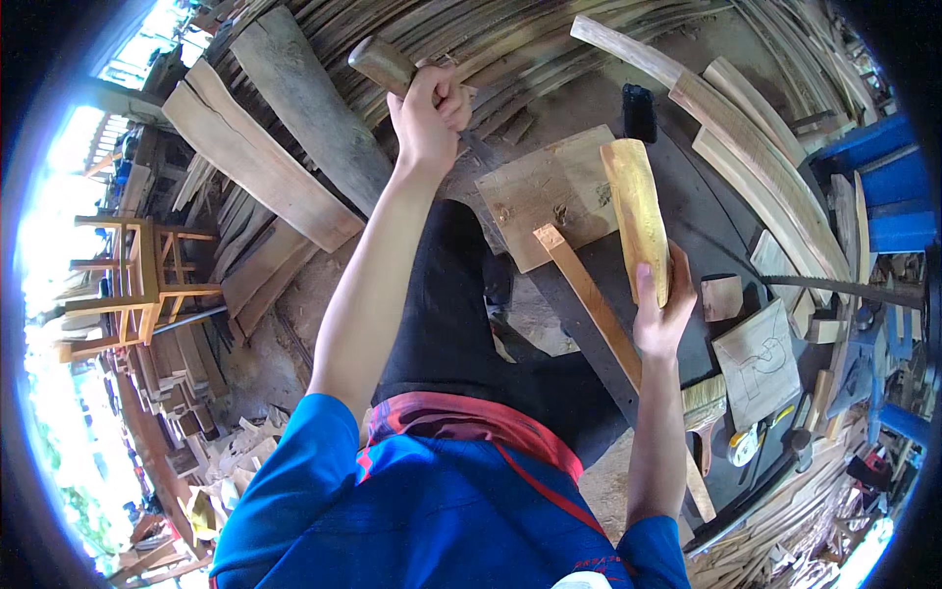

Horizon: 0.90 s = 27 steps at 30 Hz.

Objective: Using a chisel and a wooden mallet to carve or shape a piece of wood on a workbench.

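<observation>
My left hand is raised at the upper middle, its fingers wrapped round a thick wooden tool handle. The tool's working end is mostly hidden by the hand, so its kind is unclear. At the right, my right hand grips the near end of a yellowish wood block, thumb on top. The block is long, with a rounded far end, and tilts above a dark workbench. Beneath its left side lies a square wooden board with dark knots. A narrow wood strip runs from the board toward me.
On the bench are a black phone-like object, a brush, a tape measure, a hammer and a panel with a drawn outline. Long planks lie beyond; a wooden stool stands left.
</observation>
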Tool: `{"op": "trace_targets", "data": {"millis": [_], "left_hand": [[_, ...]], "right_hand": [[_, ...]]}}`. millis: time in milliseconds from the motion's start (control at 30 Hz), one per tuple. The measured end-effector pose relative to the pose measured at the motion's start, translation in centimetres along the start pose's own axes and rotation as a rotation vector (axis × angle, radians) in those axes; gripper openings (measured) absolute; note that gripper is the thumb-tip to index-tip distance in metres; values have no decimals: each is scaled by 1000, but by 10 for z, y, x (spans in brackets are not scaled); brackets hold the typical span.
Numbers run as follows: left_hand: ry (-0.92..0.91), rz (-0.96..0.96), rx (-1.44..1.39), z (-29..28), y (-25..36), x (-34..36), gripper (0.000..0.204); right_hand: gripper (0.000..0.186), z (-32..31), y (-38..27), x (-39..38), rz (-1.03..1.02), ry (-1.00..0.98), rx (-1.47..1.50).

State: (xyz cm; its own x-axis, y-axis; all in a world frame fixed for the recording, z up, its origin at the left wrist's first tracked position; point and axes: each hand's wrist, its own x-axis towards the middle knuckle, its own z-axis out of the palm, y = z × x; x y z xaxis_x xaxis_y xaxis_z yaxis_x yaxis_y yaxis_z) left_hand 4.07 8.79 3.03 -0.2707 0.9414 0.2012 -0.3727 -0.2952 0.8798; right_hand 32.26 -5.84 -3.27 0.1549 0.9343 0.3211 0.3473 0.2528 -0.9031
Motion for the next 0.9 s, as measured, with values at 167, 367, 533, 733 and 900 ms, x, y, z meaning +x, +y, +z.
{"op": "trace_targets", "data": {"millis": [167,367,533,733,900], "left_hand": [[-50,-439,-64,23,-9,-45,25],[431,257,237,-7,-2,-20,18],[-2,223,48,-13,7,-45,13],[-219,94,153,-22,-23,-62,6],[150,372,228,-51,-3,-10,15]], "right_hand": [[38,-5,-2,-1,1,-2,-38],[38,-2,-1,0,-25,17,-11],[36,-1,-3,1,-34,16,-1],[34,-2,2,0,-36,28,10],[35,-1,2,5,-47,20,18]]}}
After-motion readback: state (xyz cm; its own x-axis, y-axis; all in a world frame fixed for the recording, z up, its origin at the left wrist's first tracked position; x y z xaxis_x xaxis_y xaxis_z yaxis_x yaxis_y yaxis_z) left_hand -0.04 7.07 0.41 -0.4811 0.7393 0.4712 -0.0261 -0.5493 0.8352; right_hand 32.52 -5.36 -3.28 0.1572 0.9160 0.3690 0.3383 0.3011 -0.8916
